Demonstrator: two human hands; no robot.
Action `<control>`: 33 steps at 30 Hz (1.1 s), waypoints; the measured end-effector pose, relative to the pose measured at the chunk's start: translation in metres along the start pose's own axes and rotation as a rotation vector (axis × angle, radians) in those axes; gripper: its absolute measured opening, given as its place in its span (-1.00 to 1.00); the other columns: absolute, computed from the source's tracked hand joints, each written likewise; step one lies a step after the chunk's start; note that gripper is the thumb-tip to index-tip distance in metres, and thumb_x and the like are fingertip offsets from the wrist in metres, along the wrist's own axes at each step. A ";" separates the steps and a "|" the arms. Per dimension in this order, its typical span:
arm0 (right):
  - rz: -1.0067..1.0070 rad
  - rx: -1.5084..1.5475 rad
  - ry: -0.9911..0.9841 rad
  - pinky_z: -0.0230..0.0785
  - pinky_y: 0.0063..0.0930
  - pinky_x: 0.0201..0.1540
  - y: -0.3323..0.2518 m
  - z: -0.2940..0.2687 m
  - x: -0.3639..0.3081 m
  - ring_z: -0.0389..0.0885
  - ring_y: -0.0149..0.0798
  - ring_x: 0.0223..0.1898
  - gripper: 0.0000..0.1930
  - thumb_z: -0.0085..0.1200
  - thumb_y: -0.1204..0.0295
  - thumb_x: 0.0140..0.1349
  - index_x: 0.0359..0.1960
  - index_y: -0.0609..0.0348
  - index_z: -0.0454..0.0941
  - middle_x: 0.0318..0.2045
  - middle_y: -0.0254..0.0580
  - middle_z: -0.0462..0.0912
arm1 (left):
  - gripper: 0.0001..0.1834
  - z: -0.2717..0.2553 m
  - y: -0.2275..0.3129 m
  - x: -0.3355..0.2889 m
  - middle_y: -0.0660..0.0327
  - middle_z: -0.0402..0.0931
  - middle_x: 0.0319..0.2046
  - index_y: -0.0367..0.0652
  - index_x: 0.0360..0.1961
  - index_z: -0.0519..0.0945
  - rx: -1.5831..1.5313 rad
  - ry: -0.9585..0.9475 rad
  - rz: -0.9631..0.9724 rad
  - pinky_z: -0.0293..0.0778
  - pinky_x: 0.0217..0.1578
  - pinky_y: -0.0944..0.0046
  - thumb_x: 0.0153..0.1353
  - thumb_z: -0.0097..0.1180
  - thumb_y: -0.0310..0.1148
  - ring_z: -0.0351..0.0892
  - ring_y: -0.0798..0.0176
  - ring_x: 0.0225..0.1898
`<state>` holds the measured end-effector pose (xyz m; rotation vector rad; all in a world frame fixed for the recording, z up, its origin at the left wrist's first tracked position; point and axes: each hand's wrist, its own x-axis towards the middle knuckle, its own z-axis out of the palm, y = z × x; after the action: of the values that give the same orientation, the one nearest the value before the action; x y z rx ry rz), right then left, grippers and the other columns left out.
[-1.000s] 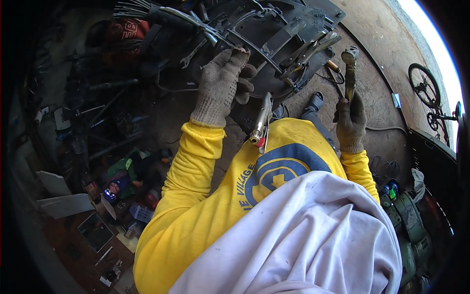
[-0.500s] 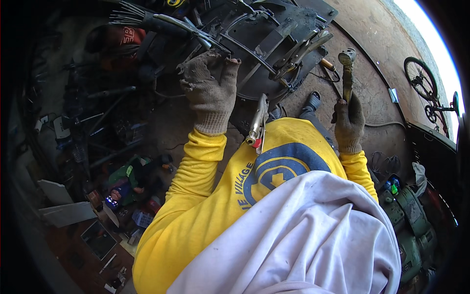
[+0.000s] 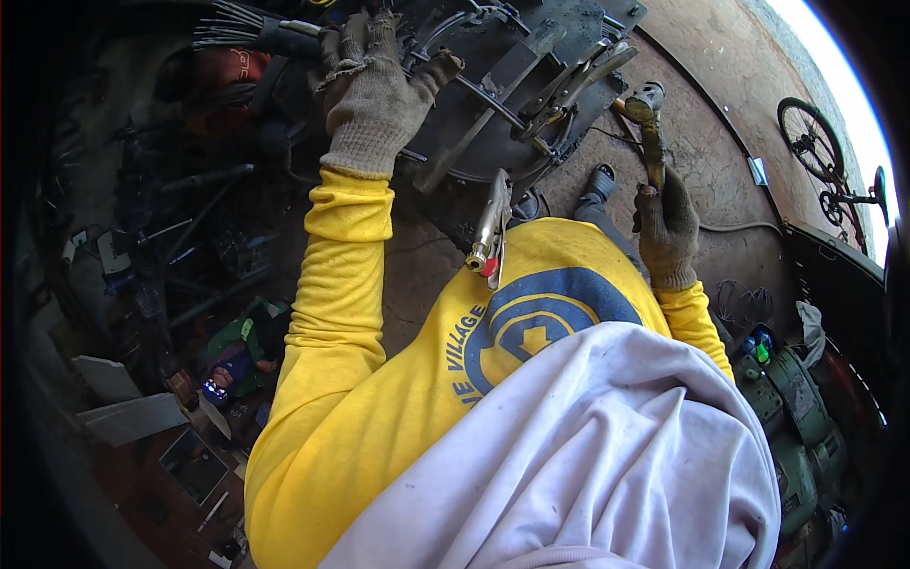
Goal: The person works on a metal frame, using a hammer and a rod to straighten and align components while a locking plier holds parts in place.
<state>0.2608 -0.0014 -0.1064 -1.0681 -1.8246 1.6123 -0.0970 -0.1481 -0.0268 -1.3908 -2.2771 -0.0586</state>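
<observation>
My left hand point(image 3: 372, 100), in a worn knit glove, reaches over the left side of the dark metal work table point(image 3: 464, 147). Its fingers are stretched out and its thumb points away to the right. Beside its fingers is a dark holder with a bundle of thin metal rods point(image 3: 227, 27); whether they touch, I cannot tell. On the right, my gloved right hand point(image 3: 669, 232) is closed round the lower handle of a hammer point(image 3: 652, 133), held head up. Locking pliers point(image 3: 569, 93) lie on the table among bent metal bars point(image 3: 493, 102).
Another pair of locking pliers point(image 3: 490, 228) is at the table's near edge, close to my shirt. A bicycle point(image 3: 813, 142) stands far right. Green machinery point(image 3: 796, 417) is at lower right. A person in dark green point(image 3: 242, 346) is low on the left, near white boards point(image 3: 133, 417).
My left hand has moved forward and left, from the table's near edge to beside the rod bundle, its fingers straightening. My right hand still holds the hammer, slightly shifted left in the picture.
</observation>
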 end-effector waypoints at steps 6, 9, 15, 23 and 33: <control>0.009 0.001 -0.004 0.38 -0.62 -0.39 0.002 0.003 -0.001 0.48 -0.57 -0.45 -0.58 0.08 0.38 0.48 0.30 0.24 0.48 -0.35 -0.40 0.60 | -0.15 0.023 -0.034 0.010 -0.09 0.55 0.18 -0.01 0.42 0.35 -0.085 -0.374 0.047 0.34 0.31 -0.16 0.26 0.16 0.28 0.51 -0.19 0.23; -0.093 -0.057 0.013 0.46 -0.49 -0.34 0.011 0.000 -0.002 0.58 -0.44 -0.42 -0.59 0.10 0.41 0.45 0.30 0.22 0.49 -0.32 -0.32 0.66 | -0.17 -0.030 0.013 0.035 -0.07 0.60 0.15 0.08 0.41 0.41 0.048 -0.549 -0.082 0.34 0.29 -0.20 0.31 0.00 0.39 0.54 -0.15 0.24; -0.357 -0.453 -0.214 0.56 -0.22 -0.24 -0.012 -0.002 0.000 0.76 -0.03 -0.30 -0.54 0.26 0.41 0.25 0.20 0.13 0.55 -0.27 -0.02 0.73 | -0.11 -0.020 -0.006 0.039 -0.06 0.54 0.25 0.11 0.40 0.45 0.037 -0.615 -0.057 0.30 0.33 -0.22 0.26 -0.04 0.50 0.48 -0.14 0.31; -0.457 -0.609 -0.520 0.56 -0.14 -0.26 -0.052 0.021 0.004 0.73 0.07 -0.31 -0.58 0.28 0.29 0.23 0.13 0.03 0.59 -0.33 -0.02 0.72 | -0.07 -0.025 0.002 0.046 -0.06 0.54 0.25 0.09 0.40 0.44 -0.020 -0.723 -0.070 0.27 0.36 -0.25 0.23 -0.05 0.53 0.46 -0.15 0.33; -0.425 -0.787 -0.485 0.54 -0.11 -0.27 -0.078 0.022 0.011 0.72 0.06 -0.33 -0.68 0.18 0.22 0.36 0.07 0.05 0.61 -0.39 -0.03 0.70 | -0.44 -0.005 -0.014 0.023 0.07 0.67 -0.19 -0.20 0.02 0.61 0.035 -0.146 0.344 0.58 -0.25 0.02 0.38 0.10 0.12 0.70 0.01 -0.26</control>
<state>0.2186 -0.0058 -0.0365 -0.4901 -2.8991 0.9426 -0.1154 -0.1375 -0.0098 -1.7974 -2.1041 0.1984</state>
